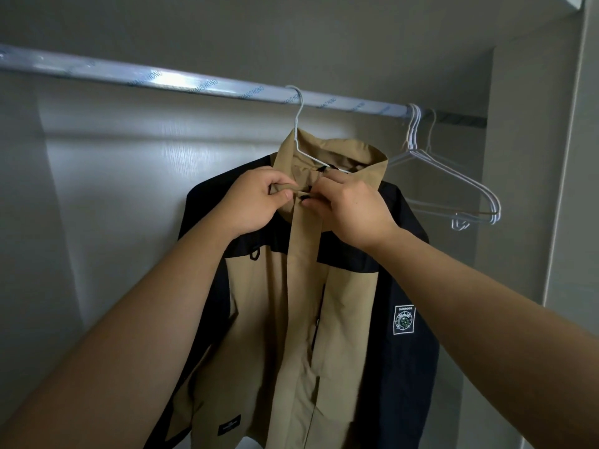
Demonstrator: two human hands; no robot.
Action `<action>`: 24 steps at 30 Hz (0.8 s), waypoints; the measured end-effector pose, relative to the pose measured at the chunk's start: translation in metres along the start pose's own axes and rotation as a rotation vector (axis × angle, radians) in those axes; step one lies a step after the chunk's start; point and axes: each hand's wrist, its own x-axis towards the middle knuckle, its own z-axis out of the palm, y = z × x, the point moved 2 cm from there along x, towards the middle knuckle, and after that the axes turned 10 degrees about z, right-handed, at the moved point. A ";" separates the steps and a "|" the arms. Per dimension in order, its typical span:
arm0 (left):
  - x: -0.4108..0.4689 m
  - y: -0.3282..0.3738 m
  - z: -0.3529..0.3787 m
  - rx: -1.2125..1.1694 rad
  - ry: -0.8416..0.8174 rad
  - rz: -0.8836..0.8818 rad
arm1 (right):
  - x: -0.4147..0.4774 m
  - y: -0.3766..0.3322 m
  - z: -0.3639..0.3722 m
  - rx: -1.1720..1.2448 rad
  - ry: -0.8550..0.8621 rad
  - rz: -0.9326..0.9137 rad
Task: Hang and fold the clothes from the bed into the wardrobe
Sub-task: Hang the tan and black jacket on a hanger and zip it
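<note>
at frame centre, left hand (pixel 256 197) and right hand (pixel 350 205) pinch the collar of a tan-and-black jacket (pixel 291 303) on a hanger (pixel 299 124).

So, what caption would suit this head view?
Left hand and right hand pinch the collar of a tan jacket hung on the rail.

A few bare white wire hangers (pixel 413 131) hang bunched together near the right end of a shiny rail (pixel 181 82) with blue words printed along it.
</note>
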 end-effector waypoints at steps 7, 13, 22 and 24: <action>-0.003 0.005 -0.003 -0.045 -0.022 0.025 | -0.002 -0.002 -0.006 0.034 0.001 -0.004; -0.007 0.010 -0.004 -0.185 -0.001 0.038 | 0.005 -0.003 -0.006 0.028 -0.054 0.042; -0.006 0.009 0.001 -0.018 0.087 0.057 | 0.007 -0.005 0.000 -0.156 -0.022 0.020; -0.006 0.007 0.000 0.014 0.092 0.062 | 0.008 -0.006 0.001 -0.172 -0.026 0.024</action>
